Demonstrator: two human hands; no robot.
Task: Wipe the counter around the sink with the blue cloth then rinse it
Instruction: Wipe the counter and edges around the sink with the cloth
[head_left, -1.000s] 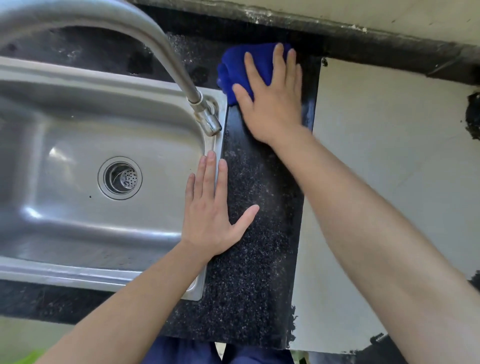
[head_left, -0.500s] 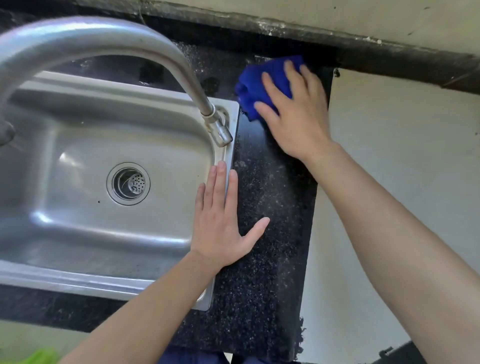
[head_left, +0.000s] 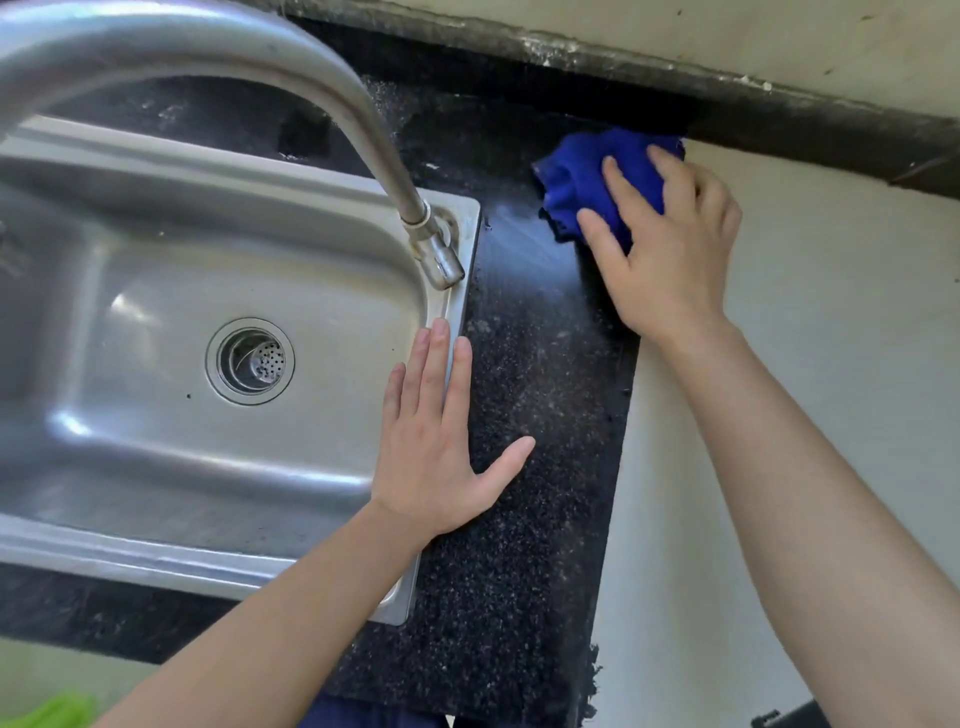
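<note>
Running down the middle of your view, the black speckled stone counter (head_left: 540, 467) is forming a narrow strip to the right of the basin and is carrying on behind it, up to a dark grimy ledge (head_left: 779, 109) at the back. Sitting in it, the rectangular stainless steel sink (head_left: 457, 270) is filling the left of the view, and the curved steel faucet (head_left: 332, 88) is arching over it, its spout hanging above the right rim. Your left hand (head_left: 436, 441) is lying flat, fingers straight and together and thumb spread, bridging the sink's right rim and the counter and holding nothing; it is probably serving as a brace. Your right hand (head_left: 670, 260) is pressing down, fingers spread and only lightly bent, on the bunched deep-blue cloth (head_left: 571, 171), which is sitting at the counter's far right corner, tucked against the back ledge and well apart from the left hand. Judging by its folds, that cloth is behaving as a light, soft, limp thing: it is wadding up under your fingers, so it is likely sliding easily on the smooth stone and trailing loose ends. For wiping, you are best laying a flat hand over its middle; for rinsing, you are better gathering the whole wad in your fingers than pinching one corner, since wet it is going to sag and drip.
</note>
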